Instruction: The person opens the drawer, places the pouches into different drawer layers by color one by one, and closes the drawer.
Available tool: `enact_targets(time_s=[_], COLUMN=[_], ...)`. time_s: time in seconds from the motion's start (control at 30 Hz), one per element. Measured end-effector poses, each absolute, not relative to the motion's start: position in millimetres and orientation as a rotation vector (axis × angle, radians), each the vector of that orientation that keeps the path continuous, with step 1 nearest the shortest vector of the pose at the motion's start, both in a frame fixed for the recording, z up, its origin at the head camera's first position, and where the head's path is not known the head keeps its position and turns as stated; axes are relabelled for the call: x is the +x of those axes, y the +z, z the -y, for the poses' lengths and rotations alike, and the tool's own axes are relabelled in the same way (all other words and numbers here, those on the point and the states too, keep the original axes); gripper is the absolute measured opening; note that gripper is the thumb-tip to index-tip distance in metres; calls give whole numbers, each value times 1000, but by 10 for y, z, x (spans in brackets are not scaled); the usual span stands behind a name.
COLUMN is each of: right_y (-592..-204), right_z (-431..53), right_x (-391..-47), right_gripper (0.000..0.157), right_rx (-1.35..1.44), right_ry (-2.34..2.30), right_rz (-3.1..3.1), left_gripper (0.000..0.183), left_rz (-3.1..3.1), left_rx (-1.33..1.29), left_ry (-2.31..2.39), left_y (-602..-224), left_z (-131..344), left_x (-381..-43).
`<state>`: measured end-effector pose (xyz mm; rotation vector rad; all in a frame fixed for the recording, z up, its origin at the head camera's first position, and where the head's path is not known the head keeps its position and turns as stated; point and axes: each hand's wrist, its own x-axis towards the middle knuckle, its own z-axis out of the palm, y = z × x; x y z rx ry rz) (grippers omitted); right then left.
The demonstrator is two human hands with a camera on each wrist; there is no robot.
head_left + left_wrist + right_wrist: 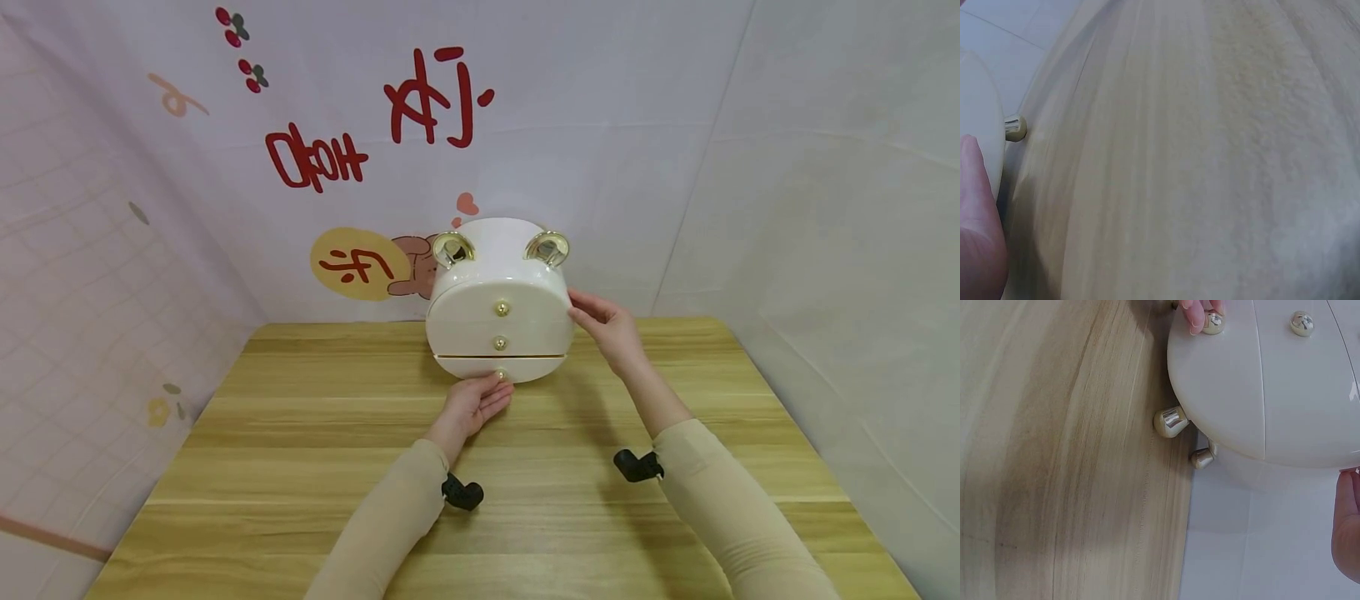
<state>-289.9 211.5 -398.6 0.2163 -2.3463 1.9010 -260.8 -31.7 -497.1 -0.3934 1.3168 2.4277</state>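
A glossy white rounded box (498, 287) with drawers stands against the back wall, two gold ring-shaped ears on its top. Three gold knobs line its front, and a gold-brown line runs along the top edge of the bottom drawer (480, 367). My left hand (474, 402) pinches the lowest knob (1213, 324) between thumb and fingers, palm turned up. At the box's right side, my right hand (611, 333) rests its fairly straight fingertips against the wall of the box. The left wrist view catches only part of the left hand (982, 244) beside the white box (975, 100).
Gold feet (1170, 422) hold the box up from the wood-grain table (300, 433). Behind it hangs a white cloth (615, 167) printed with red characters and a yellow circle. More cloth closes off both sides.
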Motion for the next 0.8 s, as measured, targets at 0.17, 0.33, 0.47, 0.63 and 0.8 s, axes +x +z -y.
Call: enact_targets(time_s=[0.17, 0.33, 0.47, 0.63, 0.8], right_y=[-3990, -3988, -3978, -3969, -3972], right_z=[-2117, -2118, -2122, -2121, -2120], right_x=[-2906, -2899, -2887, -2869, -2869], right_gripper=[48, 48, 47, 45, 45], right_rx=[220, 216, 215, 222, 230], right_ry=[1899, 1892, 1892, 1915, 1919], right_rz=[2344, 2349, 2359, 2347, 2347], left_gripper=[26, 23, 21, 21, 24], left_rz=[-1317, -1307, -1305, -1280, -1247], left_rx=[-401, -428, -446, -469, -503], left_ry=[2432, 2430, 2427, 2433, 2441], left_y=[-4976, -4974, -4975, -4977, -4975], left_z=[308, 307, 306, 302, 296], left_x=[-2642, -2658, -2672, -2679, -2685])
